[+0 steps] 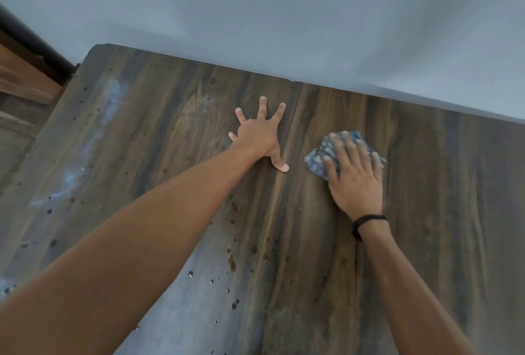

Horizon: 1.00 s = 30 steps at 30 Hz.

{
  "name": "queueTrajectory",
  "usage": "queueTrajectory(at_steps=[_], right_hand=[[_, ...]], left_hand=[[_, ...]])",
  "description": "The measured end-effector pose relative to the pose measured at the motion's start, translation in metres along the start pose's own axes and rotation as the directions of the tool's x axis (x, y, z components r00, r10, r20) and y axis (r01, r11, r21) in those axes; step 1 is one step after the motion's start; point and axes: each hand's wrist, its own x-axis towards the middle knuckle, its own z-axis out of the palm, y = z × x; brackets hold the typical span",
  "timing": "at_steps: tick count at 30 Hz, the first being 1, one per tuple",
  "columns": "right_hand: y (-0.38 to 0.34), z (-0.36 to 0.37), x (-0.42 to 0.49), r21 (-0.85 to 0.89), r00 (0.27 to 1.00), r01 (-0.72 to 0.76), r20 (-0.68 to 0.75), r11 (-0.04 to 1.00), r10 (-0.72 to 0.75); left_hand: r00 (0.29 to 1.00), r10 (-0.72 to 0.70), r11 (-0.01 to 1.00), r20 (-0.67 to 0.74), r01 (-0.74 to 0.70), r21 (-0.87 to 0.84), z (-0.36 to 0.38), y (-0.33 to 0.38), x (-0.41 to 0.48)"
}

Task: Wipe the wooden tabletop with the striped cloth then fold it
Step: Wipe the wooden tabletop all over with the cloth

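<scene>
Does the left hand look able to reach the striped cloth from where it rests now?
Probably yes. The left hand lies flat beside the striped cloth, only bare tabletop between them. The right hand covers most of it, though.

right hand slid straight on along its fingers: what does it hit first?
Probably the wall. The right hand presses the cloth flat, fingers pointing away; ahead lies only bare tabletop up to the wall. The left hand sits off to the side, out of that line.
</scene>
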Motion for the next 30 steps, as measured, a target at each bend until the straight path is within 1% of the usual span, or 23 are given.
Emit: queueTrajectory(at_steps=[2, 3, 4, 6, 7, 8, 9, 11, 12, 14, 15, 16, 17, 18, 19, 20, 21, 23, 24, 26, 27, 28, 30], right_hand=[[0.004, -0.002, 0.006, 0.024, 0.973, -0.217, -0.080, 0.976, 0.218], [-0.003, 0.000, 0.006, 0.029, 0.959, -0.272, -0.074, 0.962, 0.274], [-0.012, 0.003, 0.000, 0.010, 0.975, -0.221, -0.037, 0.975, 0.221], [-0.018, 0.007, -0.025, -0.017, 0.999, 0.028, 0.025, 0.999, -0.028], [-0.009, 0.005, -0.037, -0.023, 0.995, 0.095, 0.046, 0.995, -0.094], [0.002, 0.002, -0.041, -0.038, 0.996, 0.083, 0.036, 0.996, -0.082], [0.009, -0.001, -0.036, -0.044, 1.000, 0.005, -0.006, 0.999, -0.006], [0.004, -0.001, -0.023, 0.007, 0.974, -0.221, -0.044, 0.975, 0.221], [-0.008, 0.000, -0.026, 0.004, 0.970, -0.242, -0.012, 0.970, 0.242], [-0.023, 0.008, -0.050, -0.033, 0.999, -0.046, 0.027, 0.998, 0.047], [-0.019, 0.010, -0.064, -0.038, 0.998, 0.049, 0.035, 0.998, -0.048], [-0.011, 0.009, -0.073, -0.056, 0.997, 0.071, 0.024, 0.996, -0.070], [-0.007, 0.007, -0.069, -0.067, 1.000, 0.021, -0.007, 0.998, -0.022], [-0.005, 0.006, -0.060, -0.053, 0.996, -0.078, -0.042, 0.996, 0.076], [-0.009, 0.006, -0.053, -0.015, 0.983, -0.178, -0.046, 0.984, 0.177], [-0.018, 0.008, -0.053, -0.002, 0.977, -0.211, -0.017, 0.978, 0.210], [-0.026, 0.010, -0.059, -0.022, 0.988, -0.152, 0.007, 0.988, 0.152], [-0.023, 0.016, -0.082, -0.048, 0.999, 0.038, 0.011, 0.998, -0.038], [-0.016, 0.014, -0.088, -0.071, 0.999, 0.046, -0.002, 0.996, -0.046], [-0.014, 0.010, -0.080, -0.037, 0.991, -0.121, -0.065, 0.992, 0.118], [-0.019, 0.011, -0.077, -0.013, 0.978, -0.201, -0.059, 0.980, 0.200], [-0.028, 0.012, -0.083, -0.027, 0.980, -0.200, -0.030, 0.979, 0.199], [-0.032, 0.017, -0.106, -0.068, 1.000, -0.002, 0.017, 0.998, 0.003]], left_hand=[[1.000, -0.001, 1.000, 0.002, 0.001, -0.011, -0.001, -0.002, 0.001], [1.000, 0.003, 1.000, 0.007, -0.003, -0.019, -0.002, -0.001, 0.001], [1.000, 0.008, 1.000, 0.007, -0.008, -0.020, -0.001, -0.001, 0.001], [1.000, 0.007, 1.000, 0.007, -0.007, -0.003, -0.001, -0.002, 0.000], [1.000, 0.003, 1.000, 0.007, -0.003, 0.003, -0.001, -0.001, -0.001], [1.000, 0.000, 1.000, 0.004, 0.000, 0.007, -0.001, -0.001, -0.001], [1.000, -0.002, 1.000, 0.000, 0.002, 0.007, -0.001, -0.001, -0.001], [1.000, -0.003, 1.000, 0.011, 0.003, -0.007, -0.003, -0.001, 0.000], [1.000, 0.001, 1.000, 0.015, 0.000, -0.011, -0.003, 0.000, 0.000], [1.000, 0.007, 1.000, 0.011, -0.007, -0.002, -0.001, 0.000, -0.001], [1.000, 0.006, 1.000, 0.007, -0.006, 0.002, -0.001, 0.000, -0.001], [1.000, 0.003, 1.000, 0.002, -0.003, 0.004, -0.001, -0.001, -0.002], [1.000, 0.001, 1.000, -0.004, -0.001, 0.004, -0.001, -0.001, -0.002], [1.000, 0.003, 1.000, -0.006, -0.003, 0.002, -0.002, -0.002, -0.001], [1.000, 0.010, 1.000, -0.002, -0.010, -0.004, -0.002, -0.003, 0.000], [1.000, 0.020, 1.000, 0.001, -0.020, -0.010, -0.002, -0.003, 0.000], [1.000, 0.029, 0.999, -0.002, -0.029, -0.012, -0.001, -0.002, 0.001], [1.000, 0.029, 1.000, -0.010, -0.029, -0.008, 0.001, -0.003, 0.000], [1.000, 0.023, 1.000, -0.018, -0.023, -0.008, 0.001, -0.003, 0.000], [0.999, 0.026, 1.000, -0.027, -0.027, -0.013, 0.000, -0.005, 0.001], [0.999, 0.038, 0.999, -0.025, -0.039, -0.018, 0.000, -0.005, 0.002], [0.998, 0.049, 0.999, -0.026, -0.050, -0.020, 0.001, -0.005, 0.003], [0.998, 0.059, 0.998, -0.034, -0.060, -0.012, 0.003, -0.006, 0.004]])
